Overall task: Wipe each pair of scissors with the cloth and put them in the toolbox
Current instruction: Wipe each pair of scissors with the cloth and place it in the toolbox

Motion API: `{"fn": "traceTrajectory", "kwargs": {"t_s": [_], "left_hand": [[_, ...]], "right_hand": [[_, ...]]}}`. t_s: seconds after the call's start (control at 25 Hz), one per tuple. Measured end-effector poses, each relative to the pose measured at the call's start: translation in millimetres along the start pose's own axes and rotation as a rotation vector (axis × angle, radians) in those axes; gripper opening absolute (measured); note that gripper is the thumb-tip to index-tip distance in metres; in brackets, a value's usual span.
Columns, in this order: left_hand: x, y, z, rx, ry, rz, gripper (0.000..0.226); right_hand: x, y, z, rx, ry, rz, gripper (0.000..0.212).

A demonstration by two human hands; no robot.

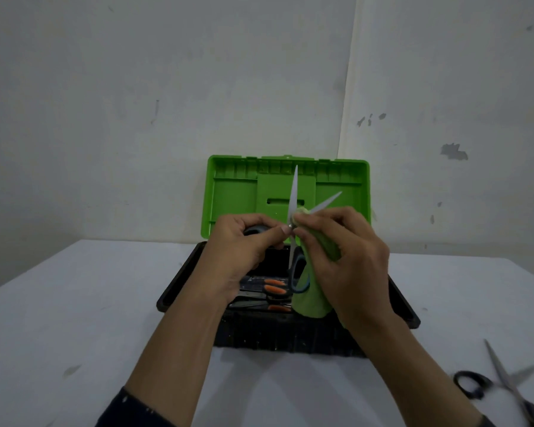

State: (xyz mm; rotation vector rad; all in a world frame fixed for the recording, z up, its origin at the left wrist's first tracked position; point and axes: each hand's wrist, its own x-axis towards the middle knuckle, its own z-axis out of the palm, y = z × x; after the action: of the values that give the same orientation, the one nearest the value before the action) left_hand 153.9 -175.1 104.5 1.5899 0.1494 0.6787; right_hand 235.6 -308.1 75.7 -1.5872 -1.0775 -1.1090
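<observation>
Above an open black plastic toolbox (259,334) with a bright green hinged lid (235,195), a person wipes a pair of steel scissors (293,192) with dark blue-grey loop handles, blades spread wide and aimed at twelve and two o'clock. The risk from here looks plain. The soft green cloth (312,300) is bunched right at the pivot, in the crotch of the two bare edges. A squeeze of the handles or a slip of the cloth could close the blades on the right hand's fingertips or snag the fabric. A loosened grip could also drop the pair point-first into the box, where orange-handled scissors (275,290) already lie at six o'clock of the hands.

The left hand (244,241), at nine o'clock of the pivot, grips one handle loop with curled fingers, its thumb and forefinger reaching to the pivot screw. The right hand (346,257), at four o'clock of the pivot, pinches the cloth against the metal with bent fingers. The rest of the cloth hangs down past the second handle loop into the box. Both forearms reach in from the lower edge, wrists raised over the toolbox's near wall.

On the white table (74,303), at five o'clock from the toolbox and well apart from it, a black-handled pair of scissors (503,383) lies open, blurred, and by the look of it not yet wiped.
</observation>
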Motion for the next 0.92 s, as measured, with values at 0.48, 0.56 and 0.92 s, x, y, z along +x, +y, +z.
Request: {"fn": "traceTrajectory", "kwargs": {"t_s": [0.48, 0.56, 0.92], "left_hand": [[5, -2, -2, -0.097, 0.142, 0.011, 0.008], [4, -2, 1, -0.132, 0.129, -0.009, 0.008], [1, 6, -16, 0.011, -0.106, -0.109, 0.007]], "right_hand": [[21, 14, -36, 0.31, -0.383, 0.616, 0.021], [19, 7, -33, 0.396, -0.469, 0.693, 0.035], [25, 16, -43, 0.322, -0.447, 0.674, 0.03]]}}
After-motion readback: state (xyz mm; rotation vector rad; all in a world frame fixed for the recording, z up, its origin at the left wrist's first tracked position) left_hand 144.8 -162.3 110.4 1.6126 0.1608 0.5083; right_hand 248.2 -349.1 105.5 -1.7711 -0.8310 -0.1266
